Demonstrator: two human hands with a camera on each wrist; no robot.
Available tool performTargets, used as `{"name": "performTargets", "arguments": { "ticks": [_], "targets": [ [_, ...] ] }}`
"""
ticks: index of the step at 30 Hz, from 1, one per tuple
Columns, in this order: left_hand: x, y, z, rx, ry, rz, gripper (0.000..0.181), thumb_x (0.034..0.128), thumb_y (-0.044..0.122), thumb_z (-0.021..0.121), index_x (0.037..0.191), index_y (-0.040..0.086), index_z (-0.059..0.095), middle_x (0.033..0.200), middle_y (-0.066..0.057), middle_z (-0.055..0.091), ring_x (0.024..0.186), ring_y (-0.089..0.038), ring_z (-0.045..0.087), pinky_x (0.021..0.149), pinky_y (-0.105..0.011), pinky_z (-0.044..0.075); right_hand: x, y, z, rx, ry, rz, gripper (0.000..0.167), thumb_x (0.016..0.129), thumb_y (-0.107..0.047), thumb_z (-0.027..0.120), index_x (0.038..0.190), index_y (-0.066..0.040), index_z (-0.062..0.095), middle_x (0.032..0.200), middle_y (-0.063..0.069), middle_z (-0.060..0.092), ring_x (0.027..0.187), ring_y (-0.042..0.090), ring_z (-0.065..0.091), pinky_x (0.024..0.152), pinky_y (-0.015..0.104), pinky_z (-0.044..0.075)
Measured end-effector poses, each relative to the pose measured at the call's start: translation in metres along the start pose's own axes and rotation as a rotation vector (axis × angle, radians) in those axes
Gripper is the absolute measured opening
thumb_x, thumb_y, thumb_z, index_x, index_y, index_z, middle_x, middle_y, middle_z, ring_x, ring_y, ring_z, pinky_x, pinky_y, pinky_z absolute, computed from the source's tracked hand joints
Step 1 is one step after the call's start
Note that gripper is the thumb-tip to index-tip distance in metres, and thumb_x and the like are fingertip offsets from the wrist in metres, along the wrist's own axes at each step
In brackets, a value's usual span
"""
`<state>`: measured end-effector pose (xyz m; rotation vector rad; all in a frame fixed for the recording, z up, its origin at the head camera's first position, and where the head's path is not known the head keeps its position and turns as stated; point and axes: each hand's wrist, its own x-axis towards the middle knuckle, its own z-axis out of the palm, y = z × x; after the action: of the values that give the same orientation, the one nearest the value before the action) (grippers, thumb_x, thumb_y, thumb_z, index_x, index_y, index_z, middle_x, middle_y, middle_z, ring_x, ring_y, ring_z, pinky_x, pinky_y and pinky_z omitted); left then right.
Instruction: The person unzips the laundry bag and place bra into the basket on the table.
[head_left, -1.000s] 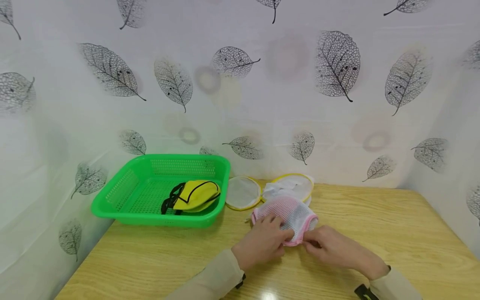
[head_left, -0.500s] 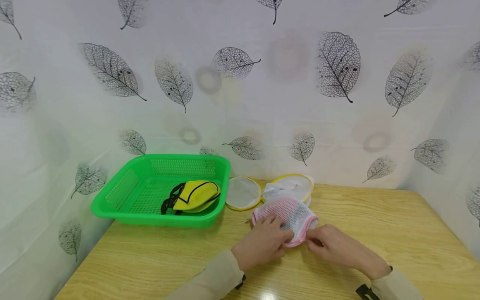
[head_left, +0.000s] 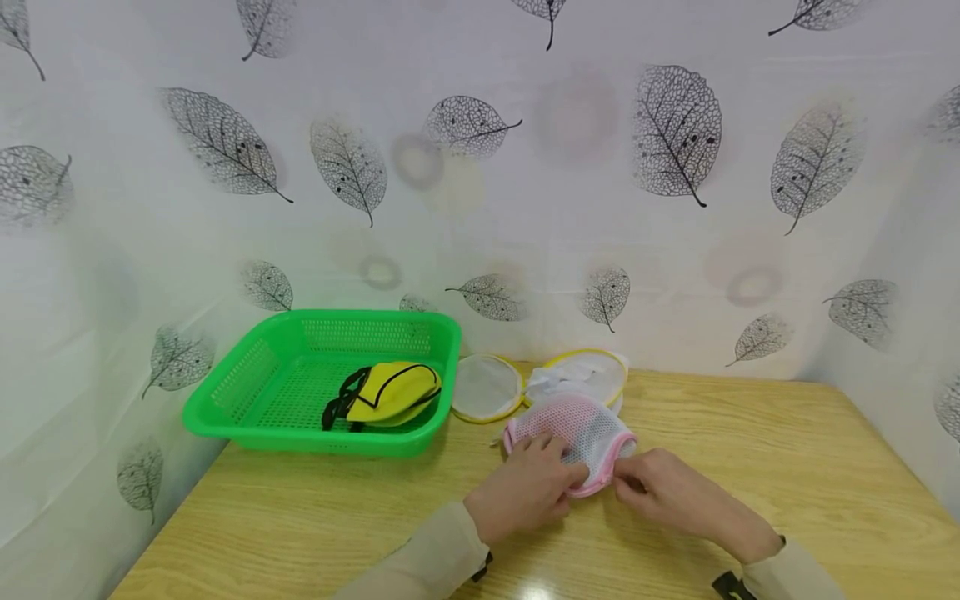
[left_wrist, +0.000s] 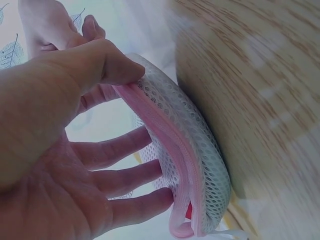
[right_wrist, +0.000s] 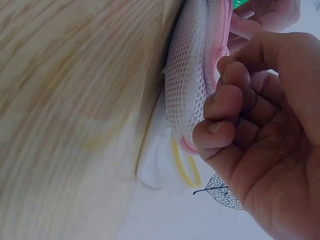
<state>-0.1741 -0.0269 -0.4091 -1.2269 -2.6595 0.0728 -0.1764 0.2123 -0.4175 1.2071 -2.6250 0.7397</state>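
Note:
A white-and-pink mesh laundry bag (head_left: 585, 429) with a pink zipper edge lies on the table in front of me. My left hand (head_left: 525, 487) holds its near left side; in the left wrist view, the thumb presses one face by the pink zipper (left_wrist: 165, 130) and the fingers lie against the other. At the bag's right corner, my right hand (head_left: 667, 492) has curled fingers, with thumb and forefinger pinching at the zipper edge, as the right wrist view shows. The zipper pull itself is hidden by the fingertips. Something red (left_wrist: 188, 211) shows through a gap in the edge.
Left of the hands stands a green plastic basket (head_left: 213, 408) containing a yellow fabric item (head_left: 393, 392) with black trim and cords. Behind the bag lie a round white mesh piece with yellow rim (head_left: 486, 387) and another yellow-rimmed white mesh item (head_left: 592, 371), against the leaf-print curtain.
My right hand has shifted slightly to the right along the bag's near right corner. The left hand and the bag stay nearly where they were.

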Motion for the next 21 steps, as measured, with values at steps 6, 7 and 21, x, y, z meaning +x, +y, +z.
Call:
{"name": "performTargets", "arguments": {
  "ticks": [6,7,21],
  "targets": [
    [0.0008,0.0024,-0.0012,0.023,-0.007,-0.005,0.016,0.0893,0.035,0.075,0.093,0.030,0.060,0.094,0.005,0.057,0.091,-0.012,0.054,0.067,-0.025,0.043,-0.0004,0.0024,0.0005,-0.011,0.037,-0.036,0.035,0.087,0.001,0.068,0.071,-0.026,0.052,0.063,-0.023,0.040,0.058,-0.015,0.030,0.048,0.006,0.029],
    [0.0009,0.0028,-0.0012,0.025,-0.011,-0.007,0.017,0.0894,0.036,0.075,0.093,0.030,0.060,0.094,0.005,0.057,0.092,-0.013,0.054,0.067,-0.025,0.043,-0.0005,0.0030,0.0005,-0.020,0.044,-0.038,0.035,0.086,0.001,0.069,0.071,-0.027,0.052,0.062,-0.023,0.041,0.058,-0.015,0.030,0.048,0.006,0.029],
    [-0.0005,0.0055,0.0019,0.036,0.007,-0.009,0.016,0.0886,0.035,0.075,0.090,0.030,0.060,0.095,0.003,0.057,0.093,-0.016,0.055,0.074,-0.031,0.050,0.0003,0.0015,-0.0039,-0.070,0.061,0.030,0.037,0.086,-0.001,0.069,0.067,-0.026,0.049,0.061,-0.023,0.037,0.057,-0.014,0.030,0.047,0.010,0.030]
  ]
}}
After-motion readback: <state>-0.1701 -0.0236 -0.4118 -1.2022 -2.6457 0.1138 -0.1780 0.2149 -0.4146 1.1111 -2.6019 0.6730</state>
